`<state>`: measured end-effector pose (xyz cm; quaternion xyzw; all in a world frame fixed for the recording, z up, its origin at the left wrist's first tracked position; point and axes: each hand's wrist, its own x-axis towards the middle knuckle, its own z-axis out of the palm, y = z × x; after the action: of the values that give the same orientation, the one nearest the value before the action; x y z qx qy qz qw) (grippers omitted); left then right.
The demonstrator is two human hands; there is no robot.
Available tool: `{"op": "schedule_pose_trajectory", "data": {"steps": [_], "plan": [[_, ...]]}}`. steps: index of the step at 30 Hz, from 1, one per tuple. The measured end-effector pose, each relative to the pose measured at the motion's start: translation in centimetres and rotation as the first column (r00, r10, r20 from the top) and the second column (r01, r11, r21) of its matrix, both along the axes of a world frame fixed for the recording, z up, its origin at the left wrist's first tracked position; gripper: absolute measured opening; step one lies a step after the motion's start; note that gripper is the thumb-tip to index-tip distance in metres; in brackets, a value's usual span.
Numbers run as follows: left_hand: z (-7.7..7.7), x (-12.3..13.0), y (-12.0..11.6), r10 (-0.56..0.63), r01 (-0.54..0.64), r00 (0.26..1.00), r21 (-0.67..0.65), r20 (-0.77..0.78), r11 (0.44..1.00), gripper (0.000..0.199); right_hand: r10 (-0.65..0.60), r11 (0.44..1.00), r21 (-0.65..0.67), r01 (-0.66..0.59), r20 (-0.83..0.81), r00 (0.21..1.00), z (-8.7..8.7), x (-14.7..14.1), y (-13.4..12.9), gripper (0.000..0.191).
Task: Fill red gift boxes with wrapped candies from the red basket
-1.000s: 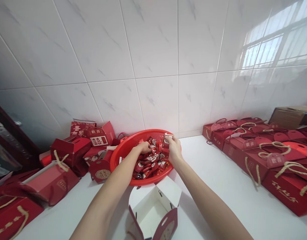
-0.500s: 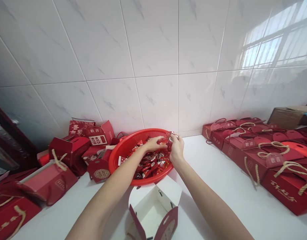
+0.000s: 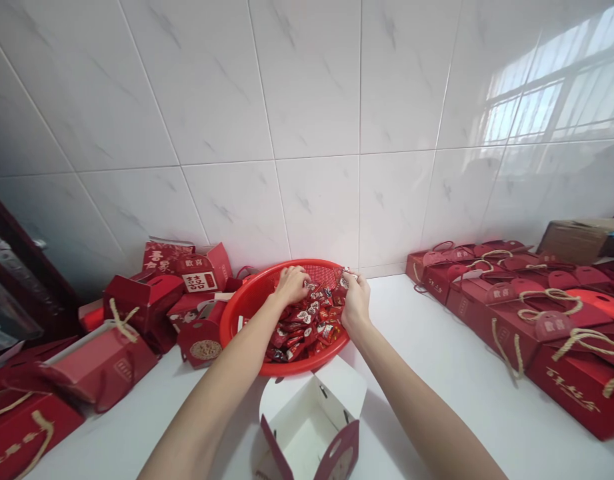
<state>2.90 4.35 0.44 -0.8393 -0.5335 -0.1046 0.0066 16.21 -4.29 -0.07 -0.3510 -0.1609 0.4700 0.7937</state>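
A red plastic basket (image 3: 230, 313) holds many red-wrapped candies (image 3: 307, 327). My left hand (image 3: 291, 285) reaches into its back part, fingers curled down onto the candies; what they hold, if anything, is hidden. At the basket's right rim, my right hand (image 3: 357, 300) is closed on a red candy packet (image 3: 344, 279). In front of the basket, between my forearms, stands an unfolded box (image 3: 307, 427), white inside and dark red outside, with its flaps up and nothing seen inside.
Red gift boxes (image 3: 144, 307) with rope handles crowd the left side. Rows of closed red boxes (image 3: 517, 313) line the right, with a brown cardboard box (image 3: 574, 241) behind them. A tiled wall (image 3: 317, 200) rises behind the white table (image 3: 407, 333).
My left hand has moved away from my right hand, leftward and back in the basket, and down onto the candies. My right hand keeps its packet near the rim.
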Motion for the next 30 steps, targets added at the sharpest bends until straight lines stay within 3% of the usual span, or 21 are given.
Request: {"op": "schedule_pose_trajectory", "data": {"steps": [2, 4, 7, 9, 20, 26, 30], "plan": [[-0.5, 0.9, 0.1, -0.156, 0.163, 0.985, -0.106, 0.079, 0.981, 0.023, 0.009, 1.0, -0.006, -0.009, -0.004, 1.0, 0.0, 0.0, -0.1, 0.015], [-1.0, 1.8, 0.0, -0.222, 0.231, 0.973, -0.207, 0.063, 0.951, 0.032, 0.008, 1.0, -0.011, -0.008, -0.002, 1.0, -0.1, 0.0, -0.1, 0.015], [-1.4, 2.6, -0.1, -0.176, 0.154, 0.983, -0.272, -0.059, 0.95, 0.064, 0.007, 1.0, -0.009, -0.007, -0.01, 1.0, -0.1, 0.0, 0.0, 0.015], [-1.5, 2.6, -0.1, -0.156, 0.119, 0.982, -0.305, -0.102, 0.945, 0.071, 0.014, 1.0, -0.005, -0.015, -0.023, 1.0, -0.1, 0.0, 0.1, 0.015], [-1.2, 1.4, 0.1, -0.124, 0.096, 0.991, -0.348, -0.058, 0.933, 0.037, 0.052, 0.999, 0.006, -0.052, 0.003, 0.999, -0.3, 0.1, 0.2, 0.016], [-0.6, -0.1, 0.7, -0.079, 0.154, 0.974, -0.362, 0.214, 0.919, 0.028, 0.043, 0.999, -0.005, -0.043, 0.024, 0.999, 0.0, 0.1, 0.1, 0.013], [-0.2, -0.8, 0.8, -0.019, 0.239, 0.885, -0.419, 0.465, 0.876, 0.027, 0.072, 0.997, -0.007, -0.071, 0.025, 0.997, 0.2, 0.1, -0.1, 0.014]]}}
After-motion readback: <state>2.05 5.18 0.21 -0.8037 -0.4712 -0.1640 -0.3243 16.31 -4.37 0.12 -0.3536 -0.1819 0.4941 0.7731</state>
